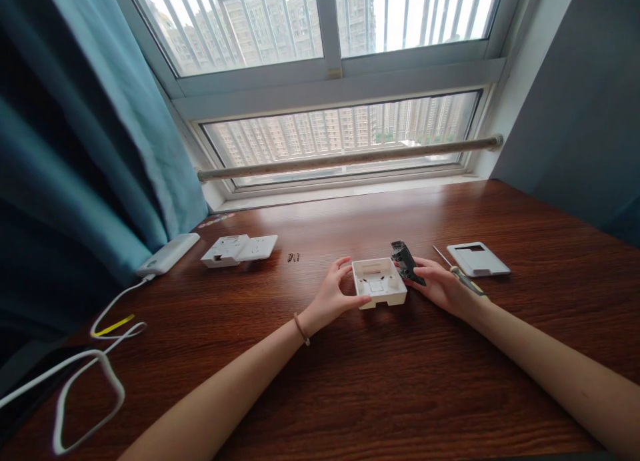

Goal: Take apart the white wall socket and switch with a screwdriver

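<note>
A square white wall-switch mounting box point(379, 284), its hollow side facing up, stands on the table in front of me. My left hand point(336, 293) grips its left side, thumb along the front edge and fingers behind. In my right hand point(440, 284) is a black switch module point(407, 262), held tilted at the box's right edge; whether the two touch I cannot tell. A white faceplate point(479, 259) with a rectangular opening lies right of that hand. Between them a screwdriver point(468, 282) rests on the table, partly behind my right wrist.
Several small screws point(293, 257) lie left of the box. Farther left are another white box with a plate point(239, 249) and a white power bank point(169, 255) with a white cable point(115, 374) and yellow tie point(116, 325). A window and rail point(350, 159) stand behind the wooden table point(360, 394).
</note>
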Demonstrator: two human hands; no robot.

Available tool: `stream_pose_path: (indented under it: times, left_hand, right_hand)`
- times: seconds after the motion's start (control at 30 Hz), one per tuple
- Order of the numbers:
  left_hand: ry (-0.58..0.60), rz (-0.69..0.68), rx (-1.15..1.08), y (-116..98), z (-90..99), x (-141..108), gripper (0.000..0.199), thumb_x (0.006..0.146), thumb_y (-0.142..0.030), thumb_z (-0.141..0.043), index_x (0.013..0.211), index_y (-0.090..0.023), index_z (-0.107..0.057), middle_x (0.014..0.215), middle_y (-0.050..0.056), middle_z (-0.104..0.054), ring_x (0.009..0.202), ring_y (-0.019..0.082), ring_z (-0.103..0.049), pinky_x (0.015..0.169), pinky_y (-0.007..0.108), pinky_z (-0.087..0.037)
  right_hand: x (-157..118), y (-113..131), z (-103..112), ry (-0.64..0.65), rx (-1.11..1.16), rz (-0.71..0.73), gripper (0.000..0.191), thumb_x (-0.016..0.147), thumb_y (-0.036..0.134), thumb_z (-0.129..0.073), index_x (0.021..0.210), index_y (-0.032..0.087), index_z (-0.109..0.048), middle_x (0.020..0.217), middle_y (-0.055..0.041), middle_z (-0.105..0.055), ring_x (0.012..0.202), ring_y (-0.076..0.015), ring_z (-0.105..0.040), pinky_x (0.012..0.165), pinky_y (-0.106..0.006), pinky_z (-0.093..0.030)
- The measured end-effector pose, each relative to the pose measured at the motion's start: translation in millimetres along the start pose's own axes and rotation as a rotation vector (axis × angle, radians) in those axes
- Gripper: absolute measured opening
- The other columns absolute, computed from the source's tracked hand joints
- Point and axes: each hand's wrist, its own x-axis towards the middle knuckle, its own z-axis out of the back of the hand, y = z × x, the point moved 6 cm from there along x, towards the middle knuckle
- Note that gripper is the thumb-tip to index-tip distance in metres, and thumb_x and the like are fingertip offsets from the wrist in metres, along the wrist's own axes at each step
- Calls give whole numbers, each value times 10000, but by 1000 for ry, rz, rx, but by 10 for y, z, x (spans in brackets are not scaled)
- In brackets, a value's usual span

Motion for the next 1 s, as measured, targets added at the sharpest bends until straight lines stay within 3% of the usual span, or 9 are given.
stream_pose_path:
  times: [0.3,0.67,0.83,0.9,1.0]
  left_hand:
    - [98,-32,49,-129,-27,-15,695,559,-415,-756,1188,-208,-546,1318,109,-380,1255,306,-328,1073,424,-256]
    - [198,9,40,-127,-53,-2,762,537,-412,-766,1223,-200,-511,1388,132,-298,1321,330,-208,1089,464,-184]
    - [145,81,3,13,-13,18,937,512,-397,-785,1316,-136,-380,1432,173,-214,1335,343,-161,1101,470,-125]
    - [84,53,-44,-9,20,8,1006,529,-375,-784,1365,-142,-275,1450,165,-183,1343,328,-145,1106,467,-100]
    - [70,-92,-111,-196,29,-39,1013,540,-319,-791,1378,-199,-235,1466,114,-180,1352,290,-143,1117,437,-84]
  right_hand:
    - [14,-9,90,-14,-101,-21,312,709,201,-626,1019,179,-641,1061,-73,-652,966,-232,-591,870,-354,-423]
    - [36,-34,127,-33,-149,3,333,718,238,-627,1045,178,-615,1058,-82,-635,972,-239,-572,850,-366,-422]
    - [-10,128,238,-247,-415,283,508,689,301,-674,1169,235,-521,1185,-56,-547,1113,-242,-476,988,-392,-327]
    - [-74,212,133,-219,-633,386,664,646,296,-718,1253,240,-456,1237,-65,-484,1173,-262,-419,1019,-396,-298]
    - [-196,253,-130,-95,-928,502,810,601,242,-745,1326,217,-387,1269,-91,-421,1216,-300,-359,1048,-402,-265]
